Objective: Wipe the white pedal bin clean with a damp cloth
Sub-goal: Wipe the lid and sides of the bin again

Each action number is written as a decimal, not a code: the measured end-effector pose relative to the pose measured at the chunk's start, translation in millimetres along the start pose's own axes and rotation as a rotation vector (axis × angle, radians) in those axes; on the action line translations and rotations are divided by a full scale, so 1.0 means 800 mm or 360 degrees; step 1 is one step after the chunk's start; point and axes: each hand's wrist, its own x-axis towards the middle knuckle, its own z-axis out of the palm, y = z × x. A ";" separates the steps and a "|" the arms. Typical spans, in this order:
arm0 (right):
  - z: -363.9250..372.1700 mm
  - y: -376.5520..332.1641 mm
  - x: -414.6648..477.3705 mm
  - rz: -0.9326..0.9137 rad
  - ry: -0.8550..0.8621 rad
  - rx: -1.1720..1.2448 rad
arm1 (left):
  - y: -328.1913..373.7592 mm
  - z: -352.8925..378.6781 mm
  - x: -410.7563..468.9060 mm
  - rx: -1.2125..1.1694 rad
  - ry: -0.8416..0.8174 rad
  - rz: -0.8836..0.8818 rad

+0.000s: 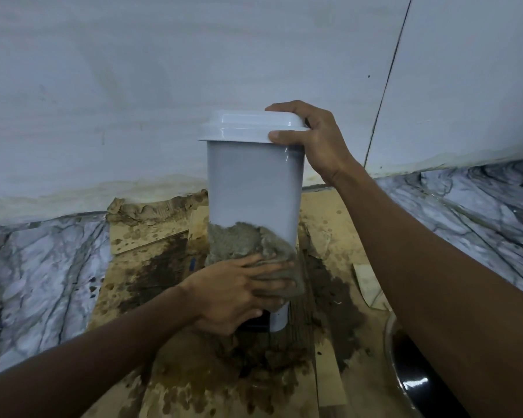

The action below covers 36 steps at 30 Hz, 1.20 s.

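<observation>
A pale wall (133,86) runs behind, yellow-stained along its foot, with 1 thin dark seam (387,86) slanting up at the right. Grey-veined marble floor (43,267) spreads to both sides. Flattened cardboard (329,218) lies between, blotched brown, with a dark wet patch (160,267).

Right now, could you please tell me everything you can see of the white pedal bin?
The white pedal bin is a tall, glossy plastic tub, narrowing downward, roughly upright on wet, stained cardboard near the wall. Its domed lid is closed; the right hand grips the lid's rim. The left hand presses a grey cloth flat against its lower front. A dark part, probably the pedal, shows at the base.
</observation>
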 end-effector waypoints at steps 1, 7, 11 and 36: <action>-0.001 0.000 0.000 0.0001 0.0001 0.0002 | -0.004 0.000 -0.011 0.0036 -0.0005 0.0041; 0.002 -0.001 0.006 0.0046 0.0021 0.0036 | -0.056 -0.006 -0.055 0.0211 0.0158 -0.0419; 0.010 0.002 0.009 0.0014 0.0046 0.0016 | -0.070 -0.023 -0.017 0.0049 0.0511 -0.1021; -0.004 0.015 0.013 -0.0037 0.0124 0.0012 | 0.083 0.117 -0.036 -0.1410 0.1225 -0.1660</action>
